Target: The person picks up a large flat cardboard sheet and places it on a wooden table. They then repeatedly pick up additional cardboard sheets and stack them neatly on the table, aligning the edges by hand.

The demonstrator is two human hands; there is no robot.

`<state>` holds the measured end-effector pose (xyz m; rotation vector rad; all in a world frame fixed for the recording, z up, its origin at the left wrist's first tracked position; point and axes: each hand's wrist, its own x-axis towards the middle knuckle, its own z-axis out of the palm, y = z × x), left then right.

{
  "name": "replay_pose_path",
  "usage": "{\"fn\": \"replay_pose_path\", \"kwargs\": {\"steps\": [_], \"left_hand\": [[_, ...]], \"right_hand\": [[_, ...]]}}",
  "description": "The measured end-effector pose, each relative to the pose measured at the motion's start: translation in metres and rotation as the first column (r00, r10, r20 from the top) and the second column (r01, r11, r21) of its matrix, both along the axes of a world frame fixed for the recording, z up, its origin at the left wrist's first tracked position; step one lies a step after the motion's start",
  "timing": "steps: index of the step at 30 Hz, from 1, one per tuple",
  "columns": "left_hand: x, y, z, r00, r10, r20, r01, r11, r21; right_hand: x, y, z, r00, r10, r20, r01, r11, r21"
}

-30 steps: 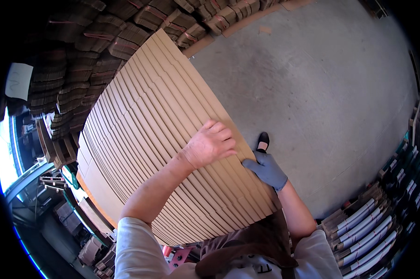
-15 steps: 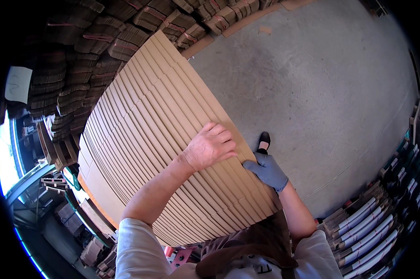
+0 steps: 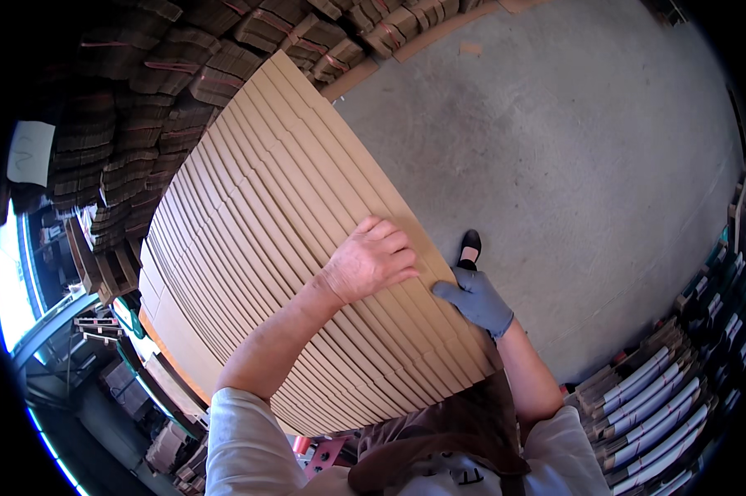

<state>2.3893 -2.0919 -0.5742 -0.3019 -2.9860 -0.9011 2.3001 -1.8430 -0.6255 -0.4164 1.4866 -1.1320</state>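
Observation:
A long fanned row of flat brown cardboard sheets (image 3: pixel 249 223) slants in front of me, each overlapping the one beside it. My left hand (image 3: pixel 371 261), bare, lies on top of the sheets near their right side. Its fingers are bent and close together against the cardboard, with the fingertips partly hidden. At the right edge of the row my right hand (image 3: pixel 476 302), in a grey glove, grips the outermost sheet. The thumb rests over the edge, and the other fingers are mostly out of sight below it.
Tied bundles of cardboard (image 3: pixel 224 74) are piled along the far left. Grey concrete floor (image 3: pixel 555 165) stretches to the right, with a black shoe (image 3: pixel 470 241) beside the sheets. At lower right stand more strapped stacks (image 3: pixel 650 405) with white edges. A wooden pallet (image 3: pixel 113 269) is at the left.

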Motion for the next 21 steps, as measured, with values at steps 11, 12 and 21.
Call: {"fn": "replay_pose_path", "kwargs": {"steps": [11, 12, 21], "left_hand": [[0.000, -0.002, -0.002, 1.000, 0.009, -0.008, -0.009, 1.000, 0.004], [0.001, 0.001, -0.002, 1.000, 0.002, -0.007, -0.002, 1.000, 0.009], [0.003, 0.001, 0.003, 1.000, -0.007, 0.020, 0.007, 1.000, -0.019]], "right_hand": [[-0.007, -0.003, 0.002, 0.983, 0.124, -0.135, -0.118, 0.992, 0.047], [-0.005, -0.001, 0.003, 0.990, 0.102, -0.094, -0.099, 0.994, 0.043], [-0.004, -0.004, 0.005, 0.998, 0.057, 0.009, -0.057, 0.998, 0.014]]}}
